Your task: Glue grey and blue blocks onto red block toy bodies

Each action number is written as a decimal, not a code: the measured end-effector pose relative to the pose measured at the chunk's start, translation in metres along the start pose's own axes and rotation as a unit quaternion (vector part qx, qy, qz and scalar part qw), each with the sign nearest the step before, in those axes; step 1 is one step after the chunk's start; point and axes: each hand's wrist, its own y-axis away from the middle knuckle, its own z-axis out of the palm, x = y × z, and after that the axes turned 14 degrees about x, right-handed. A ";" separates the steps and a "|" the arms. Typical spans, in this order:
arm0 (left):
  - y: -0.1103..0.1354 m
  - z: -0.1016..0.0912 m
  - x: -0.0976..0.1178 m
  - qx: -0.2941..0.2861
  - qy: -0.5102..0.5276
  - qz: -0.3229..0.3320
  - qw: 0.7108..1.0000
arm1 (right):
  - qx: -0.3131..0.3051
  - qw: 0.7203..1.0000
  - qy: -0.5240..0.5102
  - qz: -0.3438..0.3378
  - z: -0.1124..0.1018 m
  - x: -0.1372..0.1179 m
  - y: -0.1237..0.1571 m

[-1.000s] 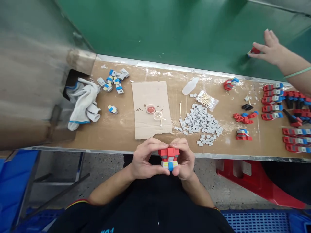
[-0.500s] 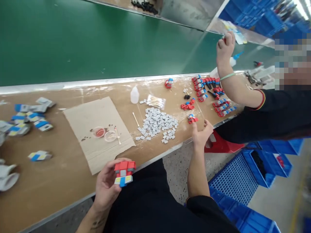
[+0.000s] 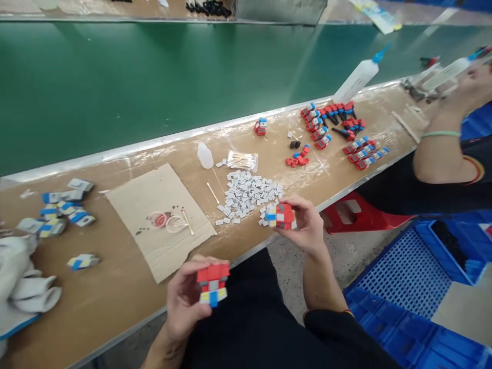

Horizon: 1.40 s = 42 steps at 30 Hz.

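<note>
My left hand [image 3: 184,302] is closed round a red, grey and blue toy block piece [image 3: 212,284], held just off the near edge of the brown worktable [image 3: 115,292]. My right hand [image 3: 305,225] grips a second red and blue toy part [image 3: 281,216] at the table's near edge, beside a pile of several small grey tiles [image 3: 248,193]. A torn cardboard sheet [image 3: 159,218] lies between my hands, carrying two small clear dishes [image 3: 167,221] and a cotton swab.
Grey-blue parts [image 3: 63,207] and white gloves [image 3: 23,287] lie at left. Rows of red-blue parts [image 3: 338,130], a small bottle [image 3: 205,155], a swab bag [image 3: 241,160] and a squeeze bottle [image 3: 359,77] stand at right. A co-worker's arm [image 3: 442,148] reaches over there. Green conveyor [image 3: 154,87] behind; blue crates [image 3: 403,292] below.
My hands parted: the left kept the red block piece, the right reached to the table's edge and picked up a second red-blue part. The view swung right.
</note>
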 end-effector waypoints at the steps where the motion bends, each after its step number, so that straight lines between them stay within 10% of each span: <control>1: -0.001 0.004 0.003 -0.047 -0.016 0.029 0.998 | -0.047 0.998 -0.049 -0.019 0.007 -0.010 -0.001; 8: 0.001 0.008 0.019 -0.261 -0.122 0.103 0.952 | -0.249 0.938 -0.235 -0.059 0.037 -0.033 -0.020; 42: 0.007 0.006 0.022 -0.239 -0.099 0.067 0.964 | -0.298 0.904 -0.304 -0.039 0.051 -0.032 -0.014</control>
